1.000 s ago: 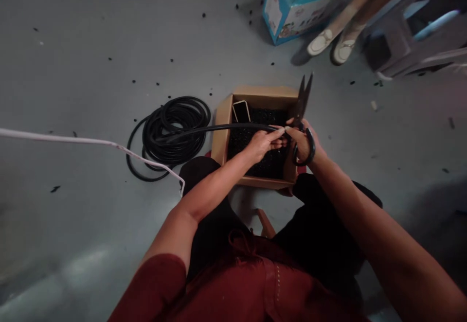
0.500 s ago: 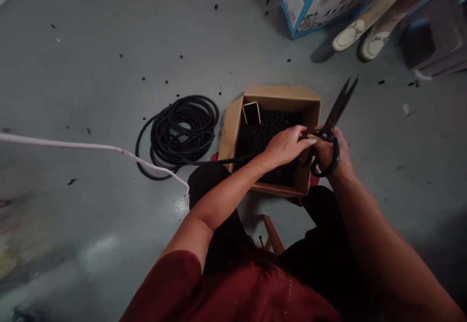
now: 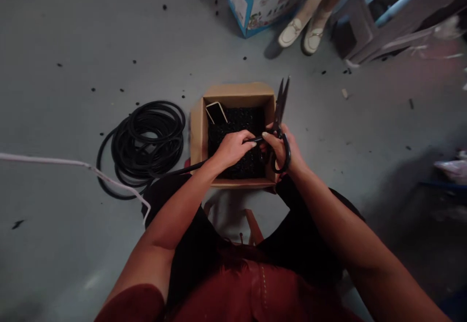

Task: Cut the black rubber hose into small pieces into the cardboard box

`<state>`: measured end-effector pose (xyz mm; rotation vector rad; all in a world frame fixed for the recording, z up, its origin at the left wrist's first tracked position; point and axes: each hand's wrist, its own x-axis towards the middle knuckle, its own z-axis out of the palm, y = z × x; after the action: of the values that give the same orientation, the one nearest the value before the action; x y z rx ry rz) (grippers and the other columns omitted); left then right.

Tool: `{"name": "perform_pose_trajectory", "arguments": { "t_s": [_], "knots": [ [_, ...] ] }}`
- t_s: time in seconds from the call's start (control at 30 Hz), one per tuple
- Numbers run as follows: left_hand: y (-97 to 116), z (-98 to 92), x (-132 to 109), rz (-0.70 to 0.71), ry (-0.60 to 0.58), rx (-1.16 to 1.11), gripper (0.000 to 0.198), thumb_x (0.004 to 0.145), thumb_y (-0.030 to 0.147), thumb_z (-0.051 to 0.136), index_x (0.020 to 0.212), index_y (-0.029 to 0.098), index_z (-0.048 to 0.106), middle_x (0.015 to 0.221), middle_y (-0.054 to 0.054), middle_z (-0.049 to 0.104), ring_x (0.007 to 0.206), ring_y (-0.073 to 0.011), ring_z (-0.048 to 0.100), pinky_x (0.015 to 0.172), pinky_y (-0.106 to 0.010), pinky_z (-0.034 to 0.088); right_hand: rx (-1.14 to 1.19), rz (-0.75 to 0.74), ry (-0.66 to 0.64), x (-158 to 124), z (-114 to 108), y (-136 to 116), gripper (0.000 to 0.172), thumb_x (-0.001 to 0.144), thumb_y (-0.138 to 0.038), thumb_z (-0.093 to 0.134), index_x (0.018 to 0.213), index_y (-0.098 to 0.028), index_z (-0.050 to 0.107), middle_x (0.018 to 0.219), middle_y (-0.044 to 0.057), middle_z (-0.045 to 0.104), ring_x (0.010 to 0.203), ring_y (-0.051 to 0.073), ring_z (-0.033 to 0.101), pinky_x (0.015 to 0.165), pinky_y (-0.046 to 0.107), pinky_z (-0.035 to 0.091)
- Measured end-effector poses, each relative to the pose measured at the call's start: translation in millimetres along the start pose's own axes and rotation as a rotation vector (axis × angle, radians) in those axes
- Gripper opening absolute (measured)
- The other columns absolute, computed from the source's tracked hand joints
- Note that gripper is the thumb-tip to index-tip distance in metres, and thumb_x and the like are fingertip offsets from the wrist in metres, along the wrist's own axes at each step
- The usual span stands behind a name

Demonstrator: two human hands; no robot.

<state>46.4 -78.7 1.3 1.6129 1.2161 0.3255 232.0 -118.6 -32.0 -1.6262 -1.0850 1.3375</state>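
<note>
**Black rubber tube [image 3: 186,169] and scissors [image 3: 280,108] held over a cardboard box [image 3: 237,89]**

The tube is gripped in the left hand [image 3: 231,149], with the fingers closed around it. It is dull black, round and smooth, and is bent in a long, shallow line. Its free end is carried out past the left fingertips, across the box, and is brought almost to the right hand [image 3: 283,149]. The other length is run back low over the box's near corner toward a loose coil [image 3: 146,149] of the same tube, which is laid on the grey floor just left of the box.

The scissors are held closed in the right hand's grip, with the fingers passed through the black loop handles. The long dark blades are pointed upward and are parted only slightly at the tips. Whether the tube is touched by the blades cannot be told, as that spot is hidden by the fingers.

The box is filled with small black pieces [image 3: 233,137], and a phone [image 3: 216,113] is propped against its inner corner. Similar pieces [image 3: 164,7] are scattered across the floor. A white cable [image 3: 47,159] is stretched across the floor on the left, and its end is bent near the person's left knee. Beyond the box, a blue-and-white carton [image 3: 260,1] and another person's white shoes [image 3: 297,34] are seen.
</note>
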Motion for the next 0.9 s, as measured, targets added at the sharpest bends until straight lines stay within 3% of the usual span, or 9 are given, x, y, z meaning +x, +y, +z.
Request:
{"name": "perform_pose_trajectory", "arguments": {
  "t_s": [0.13,0.27,0.5,0.9],
  "knots": [
    [-8,-11.5,0,-0.083,0.075,-0.234,0.025,0.089,0.027,0.066,0.109,0.015,0.077,0.087,-0.003,0.076,0.074,-0.0138,0.065,0.071,-0.026,0.05,-0.013,0.08,-0.044,-10,-7,-6,0.048,0.094,-0.067,0.054,0.119,-0.025,0.054,0.092,0.003,0.068,0.074,0.018,0.067,0.066,0.032,0.055],
    [-15,-21.4,1,-0.119,0.146,-0.475,0.035,0.084,0.034,0.071,0.111,0.013,0.077,0.087,-0.005,0.076,0.064,-0.0096,0.056,0.057,-0.022,0.042,-0.195,0.102,-0.139,-18,-10,-5,0.051,0.095,-0.065,0.053,0.126,-0.025,0.059,0.092,0.005,0.07,0.078,0.02,0.069,0.074,0.036,0.056],
    [-19,-26.2,-3,-0.222,0.199,-0.625,0.042,0.078,0.036,0.077,0.113,0.012,0.079,0.087,-0.007,0.077,0.06,-0.0071,0.052,0.054,-0.021,0.037,-0.292,0.032,-0.294,-27,-12,-8,0.052,0.094,-0.063,0.057,0.128,-0.023,0.056,0.124,0.013,0.072,0.11,0.029,0.07,0.096,0.046,0.054],
    [-28,-20.8,-7,-0.23,0.184,-0.6,0.042,0.08,0.037,0.076,0.115,0.014,0.081,0.084,-0.006,0.076,0.061,-0.0076,0.052,0.055,-0.022,0.036,-0.315,-0.007,-0.43,-28,6,-15,0.056,0.094,-0.062,0.054,0.13,-0.019,0.053,0.118,0.015,0.071,0.104,0.029,0.07,0.09,0.044,0.055]
  ]
}}
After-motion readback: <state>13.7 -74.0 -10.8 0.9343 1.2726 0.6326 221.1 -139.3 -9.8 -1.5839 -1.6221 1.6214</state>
